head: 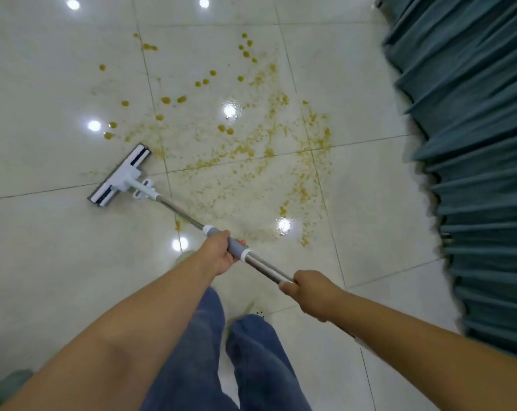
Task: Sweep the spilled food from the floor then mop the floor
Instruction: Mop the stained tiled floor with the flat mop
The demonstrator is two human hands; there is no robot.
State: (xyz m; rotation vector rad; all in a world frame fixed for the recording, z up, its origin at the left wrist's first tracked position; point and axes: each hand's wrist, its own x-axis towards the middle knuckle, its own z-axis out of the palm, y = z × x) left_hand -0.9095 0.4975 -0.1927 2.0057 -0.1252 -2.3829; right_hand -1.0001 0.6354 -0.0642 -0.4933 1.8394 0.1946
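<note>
Right hand (312,293) and left hand (220,252) each wrapped tight around the mop (174,207) handle; mop head flat on the floor (43,247) at 10 o'clock, spill (251,149) at 12.

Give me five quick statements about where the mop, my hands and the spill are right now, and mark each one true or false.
1. Both hands hold the mop handle. True: the left hand is on the grey grip, the right hand higher up the metal shaft.
2. The mop head is lifted off the floor. False: it lies flat on the tiles.
3. Yellow-brown spill still marks the floor. True.
4. The mop head sits at the right edge of the spill. False: it is at the left edge.
5. A teal pleated curtain hangs on the right. True.
</note>
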